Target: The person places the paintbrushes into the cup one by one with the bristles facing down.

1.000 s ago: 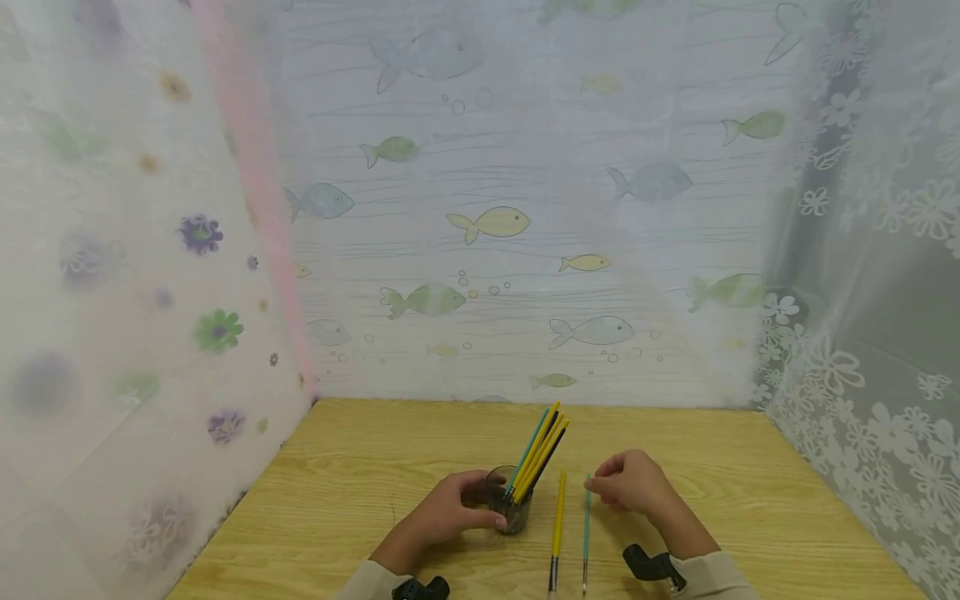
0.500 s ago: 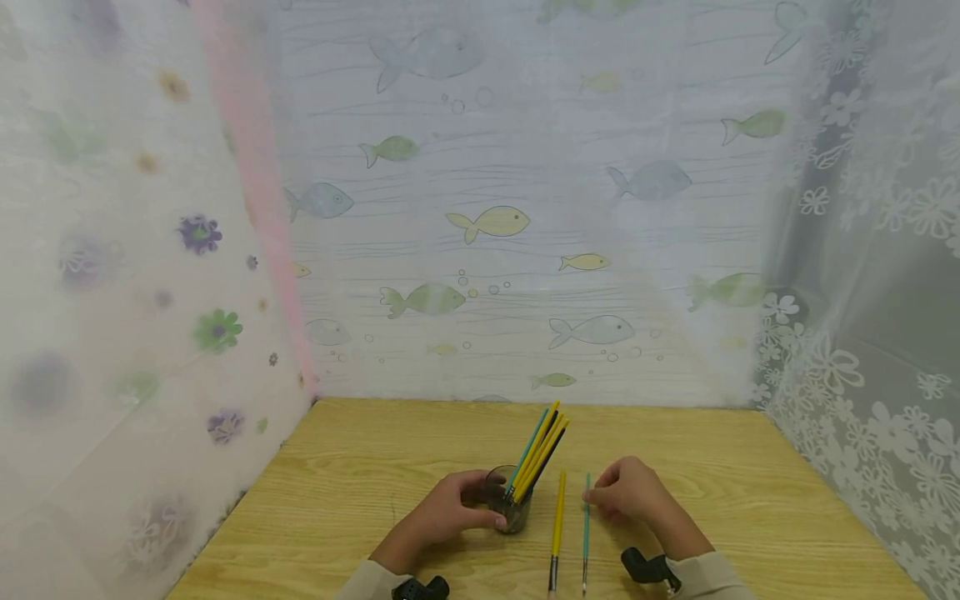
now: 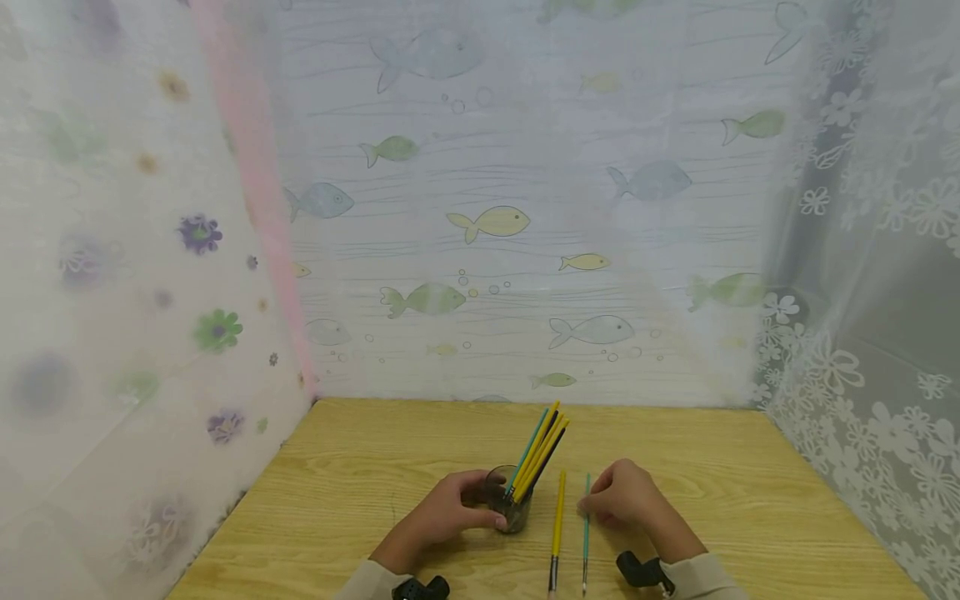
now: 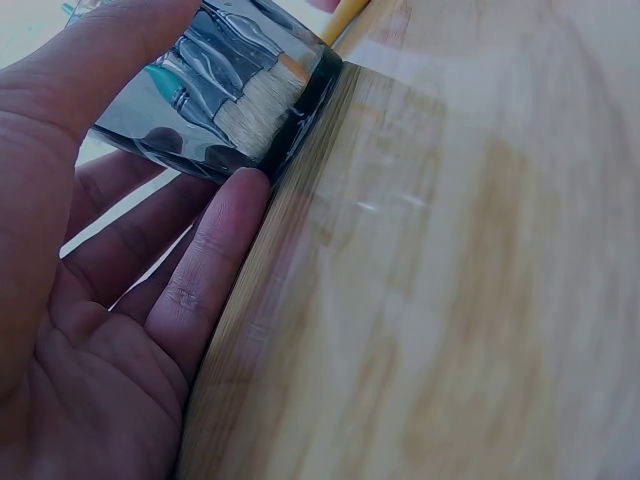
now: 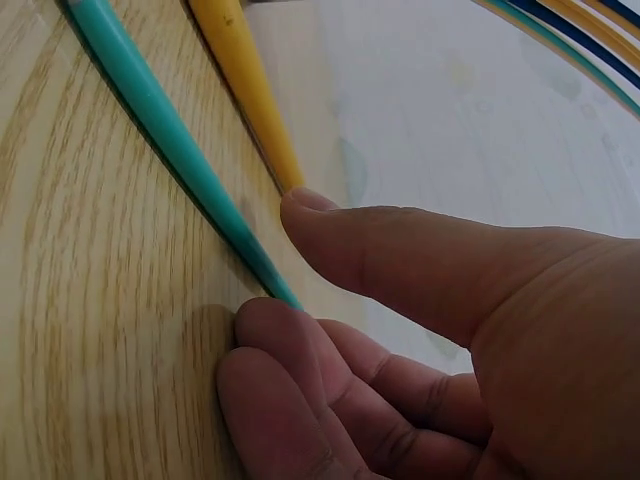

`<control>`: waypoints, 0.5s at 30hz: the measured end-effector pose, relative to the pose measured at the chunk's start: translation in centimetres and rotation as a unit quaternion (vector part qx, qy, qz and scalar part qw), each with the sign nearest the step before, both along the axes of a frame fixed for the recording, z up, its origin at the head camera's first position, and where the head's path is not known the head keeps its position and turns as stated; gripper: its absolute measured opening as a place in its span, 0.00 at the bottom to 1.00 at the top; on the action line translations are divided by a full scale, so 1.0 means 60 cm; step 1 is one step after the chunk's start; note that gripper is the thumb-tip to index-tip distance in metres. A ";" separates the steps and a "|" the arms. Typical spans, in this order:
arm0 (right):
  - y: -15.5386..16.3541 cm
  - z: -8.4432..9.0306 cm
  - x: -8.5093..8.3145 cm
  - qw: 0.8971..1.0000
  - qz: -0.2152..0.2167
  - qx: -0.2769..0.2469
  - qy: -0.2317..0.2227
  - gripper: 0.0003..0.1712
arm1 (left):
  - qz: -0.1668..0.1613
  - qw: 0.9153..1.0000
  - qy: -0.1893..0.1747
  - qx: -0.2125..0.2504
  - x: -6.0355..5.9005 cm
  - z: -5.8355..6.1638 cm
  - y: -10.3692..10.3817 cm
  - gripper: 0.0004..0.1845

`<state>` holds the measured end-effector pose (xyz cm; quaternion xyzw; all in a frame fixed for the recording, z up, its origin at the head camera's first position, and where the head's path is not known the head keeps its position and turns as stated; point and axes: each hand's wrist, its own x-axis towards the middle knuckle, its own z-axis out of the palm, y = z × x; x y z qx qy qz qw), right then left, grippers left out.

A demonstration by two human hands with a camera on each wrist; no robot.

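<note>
My left hand holds a dark clear glass with fingers and thumb around its sides. Several paintbrushes with yellow, teal and dark handles lean in the glass, and the left wrist view shows their bristles down inside it. On the table lie a yellow paintbrush and, to its right, a thin teal paintbrush, bristle ends toward me. Over the teal brush hovers my right hand. The right wrist view has its thumb apart from the bent fingers, which are at the teal handle's end.
The wood-grain table ends at a fish-patterned plastic sheet behind. Flower-patterned sheets hang at the left and right. Black wrist cameras sit on the left and right wrists.
My right hand has slid toward me and slightly left along the teal paintbrush, away from its handle tip. The left hand, the glass and both lying brushes have stayed put.
</note>
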<state>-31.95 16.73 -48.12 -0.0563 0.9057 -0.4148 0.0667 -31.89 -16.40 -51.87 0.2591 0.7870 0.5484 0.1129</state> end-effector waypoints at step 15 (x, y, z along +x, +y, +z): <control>-0.012 0.000 0.007 1.000 -0.001 0.000 0.003 0.12 | -0.001 1.000 -0.001 -0.002 0.002 0.002 0.001 0.26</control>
